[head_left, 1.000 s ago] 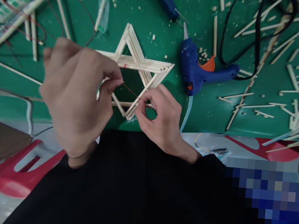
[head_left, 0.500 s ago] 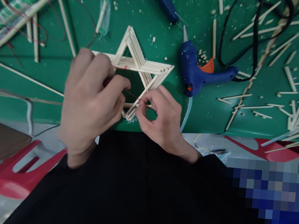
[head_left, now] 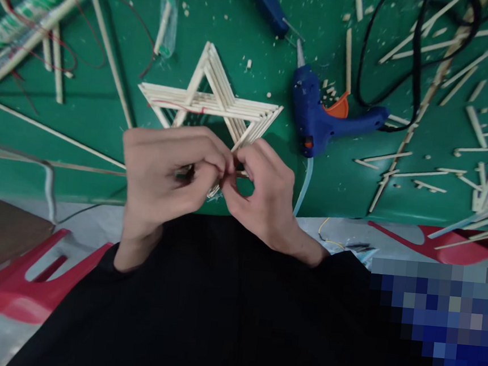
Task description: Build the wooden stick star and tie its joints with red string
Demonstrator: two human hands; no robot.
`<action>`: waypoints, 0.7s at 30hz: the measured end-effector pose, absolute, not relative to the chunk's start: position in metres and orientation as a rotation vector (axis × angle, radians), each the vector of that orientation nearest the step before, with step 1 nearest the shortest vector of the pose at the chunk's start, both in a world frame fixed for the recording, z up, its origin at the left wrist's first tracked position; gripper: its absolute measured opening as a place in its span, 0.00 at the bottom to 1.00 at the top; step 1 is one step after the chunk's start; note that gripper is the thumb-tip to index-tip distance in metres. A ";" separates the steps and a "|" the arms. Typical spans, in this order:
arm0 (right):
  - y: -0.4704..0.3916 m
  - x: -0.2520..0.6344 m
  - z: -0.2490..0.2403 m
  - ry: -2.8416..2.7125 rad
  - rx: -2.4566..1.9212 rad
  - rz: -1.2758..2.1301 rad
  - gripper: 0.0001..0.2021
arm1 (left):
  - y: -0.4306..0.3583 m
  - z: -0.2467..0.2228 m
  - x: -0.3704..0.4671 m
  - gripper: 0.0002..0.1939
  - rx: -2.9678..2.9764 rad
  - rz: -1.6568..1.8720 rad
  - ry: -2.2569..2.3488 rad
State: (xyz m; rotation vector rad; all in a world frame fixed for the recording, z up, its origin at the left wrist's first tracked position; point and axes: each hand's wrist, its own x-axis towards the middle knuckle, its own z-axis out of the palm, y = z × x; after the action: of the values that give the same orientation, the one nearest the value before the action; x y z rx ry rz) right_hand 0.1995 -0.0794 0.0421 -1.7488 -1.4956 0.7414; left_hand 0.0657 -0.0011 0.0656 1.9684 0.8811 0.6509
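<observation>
A six-pointed star built from layered wooden sticks point(head_left: 220, 92) lies on the green table. Along its upper crossbar runs a red thread point(head_left: 197, 110). At the star's near point, my left hand point(head_left: 170, 171) is closed in a pinch, its fingertips meeting those of the other hand. My right hand point(head_left: 262, 193) also pinches there, thumb and forefinger curled into a ring over the lower right side of the star. The thread between the fingertips, seen a moment earlier, is hidden by the fingers now. Both hands cover the star's lower left part.
A blue glue gun point(head_left: 308, 111) with an orange trigger stands right of the star, near blue-handled pliers point(head_left: 270, 6). A black cable point(head_left: 416, 61) loops behind. Cut sticks point(head_left: 487, 181) scatter at right. A stick frame point(head_left: 108, 46) and wrapped packets point(head_left: 23, 15) lie left.
My left hand has moved right and down to meet my right hand's fingertips, uncovering the star's left point. My right hand has stayed in nearly the same place.
</observation>
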 end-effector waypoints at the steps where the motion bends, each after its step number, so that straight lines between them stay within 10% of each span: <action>1: -0.079 0.199 0.042 -1.494 -1.745 0.740 0.10 | 0.000 0.067 0.066 0.15 1.978 0.620 0.861; 21: -0.078 0.199 0.043 -1.496 -1.773 0.722 0.09 | 0.007 0.077 0.056 0.11 2.389 0.315 0.813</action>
State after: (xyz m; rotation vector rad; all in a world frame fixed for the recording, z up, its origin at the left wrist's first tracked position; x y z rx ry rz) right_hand 0.1990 -0.0784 0.0429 -1.7731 -1.4958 0.7215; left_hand 0.0564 0.0067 0.0769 2.3886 0.8129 0.3154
